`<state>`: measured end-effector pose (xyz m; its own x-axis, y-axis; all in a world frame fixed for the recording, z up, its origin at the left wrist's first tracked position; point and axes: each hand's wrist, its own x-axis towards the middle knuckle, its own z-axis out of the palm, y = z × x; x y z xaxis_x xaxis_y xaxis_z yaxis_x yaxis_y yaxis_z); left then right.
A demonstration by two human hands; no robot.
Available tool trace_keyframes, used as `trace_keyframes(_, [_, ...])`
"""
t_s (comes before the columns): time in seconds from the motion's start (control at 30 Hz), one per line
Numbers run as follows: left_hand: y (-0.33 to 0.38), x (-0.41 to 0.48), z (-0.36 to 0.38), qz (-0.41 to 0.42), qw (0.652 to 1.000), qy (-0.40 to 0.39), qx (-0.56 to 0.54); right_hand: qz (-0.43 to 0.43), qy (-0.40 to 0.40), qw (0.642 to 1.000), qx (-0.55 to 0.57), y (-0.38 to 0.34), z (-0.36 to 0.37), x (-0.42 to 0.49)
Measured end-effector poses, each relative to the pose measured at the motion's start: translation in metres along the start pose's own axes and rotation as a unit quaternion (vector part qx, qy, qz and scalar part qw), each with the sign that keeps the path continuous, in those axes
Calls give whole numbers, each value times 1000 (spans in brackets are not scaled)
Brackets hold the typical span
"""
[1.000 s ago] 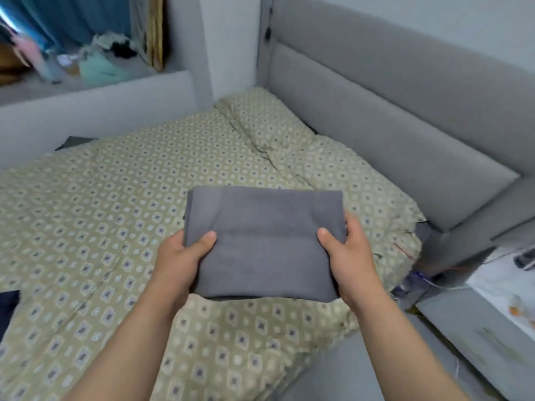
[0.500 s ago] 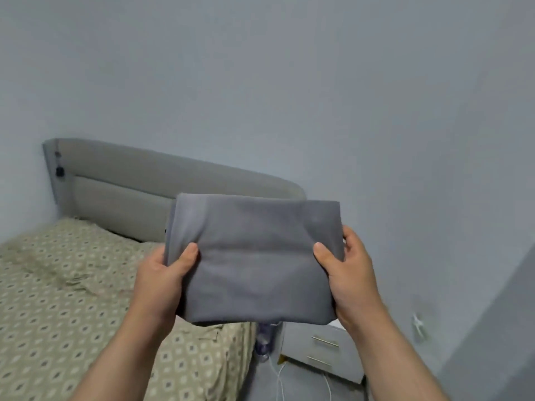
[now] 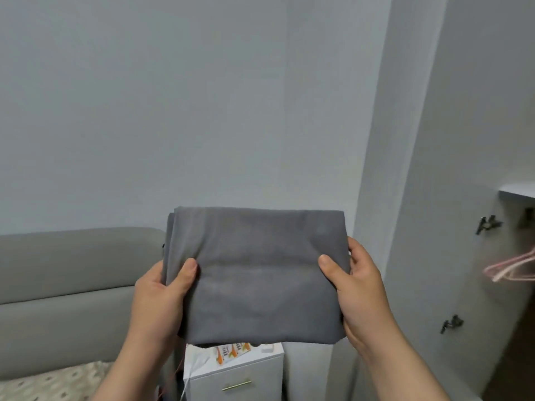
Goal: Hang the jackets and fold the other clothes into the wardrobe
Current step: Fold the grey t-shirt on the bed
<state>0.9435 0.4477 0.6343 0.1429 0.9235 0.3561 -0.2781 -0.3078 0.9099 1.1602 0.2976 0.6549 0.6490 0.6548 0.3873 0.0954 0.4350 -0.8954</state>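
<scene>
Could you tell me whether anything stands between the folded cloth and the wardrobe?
Nothing visible does. The left hand and right hand hold the cloth mid-air beside the open wardrobe; pink hangers hang inside, the rest out of view.

Plain dark grey cloth (image 3: 260, 279). Grey headboard (image 3: 72, 270) at 8 o'clock. Beige diamond-print sheet (image 3: 55, 384) at 7. White nightstand (image 3: 249, 371) at 6. Pink hangers (image 3: 512, 267) at 3.

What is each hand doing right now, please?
Left hand: grips the left edge of the folded grey garment.
Right hand: grips its right edge.
</scene>
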Motion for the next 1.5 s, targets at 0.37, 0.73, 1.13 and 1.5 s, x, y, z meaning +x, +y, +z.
trace_keyframes(0.37, [-60, 29, 157, -68, 969, -231, -56, -12, 276, 958, -71, -4, -82, 6])
trace_keyframes(0.73, [-35, -59, 363, -89, 902, -400, -136, -62, 467, 873, -128, -77, -232, -23])
trace_keyframes(1.13, [-26, -91, 543, -52, 898, -416, -137, -40, 414, 878, -236, -134, -381, 14])
trace_keyframes(1.5, [-24, -79, 701, 18, 902, -401, -159, -38, 396, 839, -371, -181, -481, 89])
